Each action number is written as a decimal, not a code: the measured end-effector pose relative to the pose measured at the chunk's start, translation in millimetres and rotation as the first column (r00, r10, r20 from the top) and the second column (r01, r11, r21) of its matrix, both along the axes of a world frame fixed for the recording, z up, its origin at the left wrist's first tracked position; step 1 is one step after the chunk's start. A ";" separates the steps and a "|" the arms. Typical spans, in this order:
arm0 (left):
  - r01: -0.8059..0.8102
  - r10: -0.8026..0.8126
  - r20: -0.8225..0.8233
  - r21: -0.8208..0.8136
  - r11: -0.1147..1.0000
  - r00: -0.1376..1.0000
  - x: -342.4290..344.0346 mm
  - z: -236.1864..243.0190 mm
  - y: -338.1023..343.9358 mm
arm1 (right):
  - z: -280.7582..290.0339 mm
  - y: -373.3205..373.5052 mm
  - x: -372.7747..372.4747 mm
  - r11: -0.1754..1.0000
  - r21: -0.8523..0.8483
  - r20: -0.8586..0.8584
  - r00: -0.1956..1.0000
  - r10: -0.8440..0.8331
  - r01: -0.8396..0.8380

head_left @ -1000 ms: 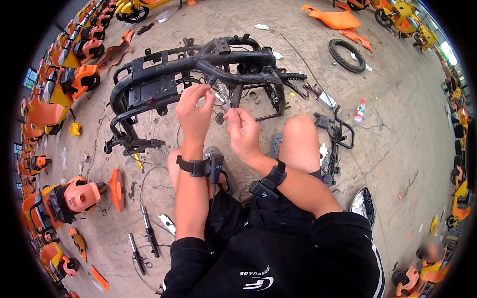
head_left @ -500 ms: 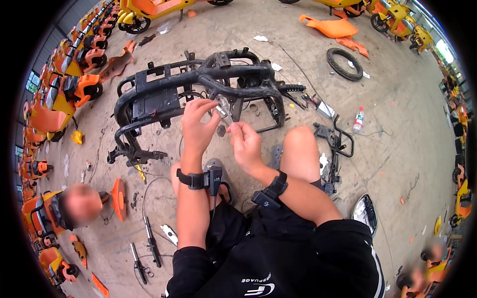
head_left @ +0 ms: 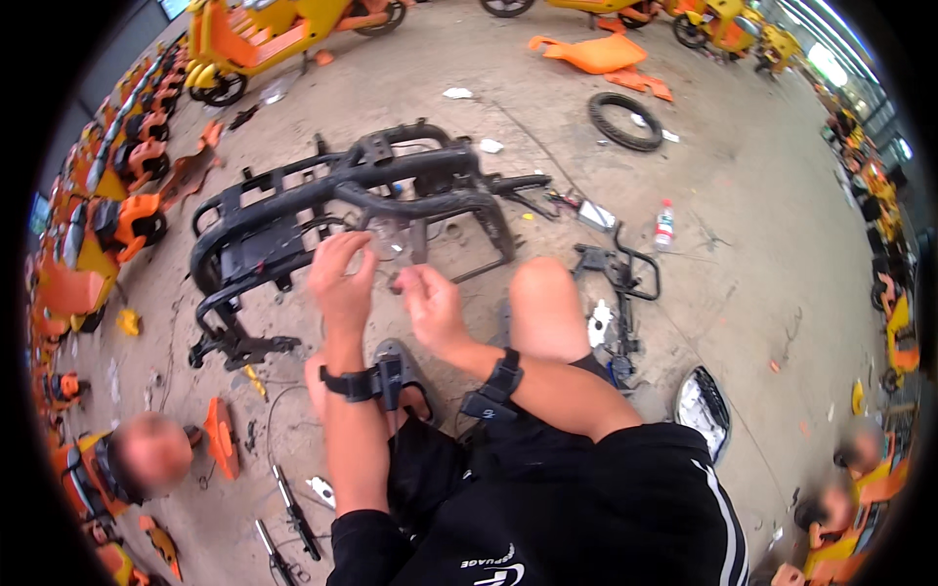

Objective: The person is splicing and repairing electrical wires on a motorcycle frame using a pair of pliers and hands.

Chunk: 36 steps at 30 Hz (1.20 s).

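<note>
A black scooter frame [head_left: 293, 210] lies on the concrete floor in front of me. My left hand [head_left: 340, 283] is raised at the frame's middle bracket, its fingers pinching a small clear plastic piece [head_left: 393, 237]. My right hand [head_left: 430, 308] is right beside it, thumb and fingers pinched on a small dark part [head_left: 392, 287] that is too small to make out. Both wrists wear black bands. My bare knee [head_left: 542, 293] rises just right of the hands, and my sandalled foot [head_left: 391, 376] sits below them.
A black rack part [head_left: 618, 278], a plastic bottle [head_left: 664, 225] and a tyre [head_left: 625, 122] lie to the right, a headlamp [head_left: 702, 410] by my thigh. Hand tools [head_left: 293, 513] and an orange panel [head_left: 220, 435] lie lower left near another person [head_left: 147, 454]. Orange and yellow scooters [head_left: 274, 39] line the edges.
My hands have stayed together at the frame's bracket, dropping slightly toward me. The view has tilted, so the frame now sits lower and more to the left.
</note>
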<state>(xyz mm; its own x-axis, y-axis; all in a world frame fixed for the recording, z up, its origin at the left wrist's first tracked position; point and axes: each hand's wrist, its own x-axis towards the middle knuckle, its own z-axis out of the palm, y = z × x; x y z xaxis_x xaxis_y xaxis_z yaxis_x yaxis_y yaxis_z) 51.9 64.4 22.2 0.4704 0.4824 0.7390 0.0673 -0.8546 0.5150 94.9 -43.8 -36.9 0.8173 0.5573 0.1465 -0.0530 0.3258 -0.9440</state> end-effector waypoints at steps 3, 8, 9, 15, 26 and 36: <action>-0.017 0.018 0.042 -0.017 1.000 0.999 0.1 -6.5 3.1 | 2.4 -2.8 -1.4 0.999 -0.032 0.015 1.000 0.010 -0.010; 0.026 0.010 0.138 -0.260 0.965 0.990 1.0 -20.4 5.3 | 7.2 -6.0 -2.2 0.997 -0.041 -0.023 0.997 0.070 -0.071; 0.022 0.015 0.132 -0.273 0.962 0.991 -0.5 -21.0 5.8 | 6.8 -5.3 -3.4 0.997 -0.044 -0.019 0.997 0.070 -0.071; -0.043 0.100 0.112 -0.422 0.906 0.989 -10.2 -7.9 11.7 | 13.8 -7.7 -1.9 0.998 -0.013 -0.081 0.994 0.067 -0.068; 0.038 -0.104 -0.104 -0.502 0.864 0.989 -24.2 -13.2 11.4 | 11.0 -9.6 3.6 0.992 0.051 -0.167 0.978 0.126 -0.119; 0.150 -0.139 0.061 -0.540 0.828 0.988 -4.8 -9.5 -3.0 | 10.0 -11.1 3.3 0.990 0.048 -0.180 0.974 0.135 -0.129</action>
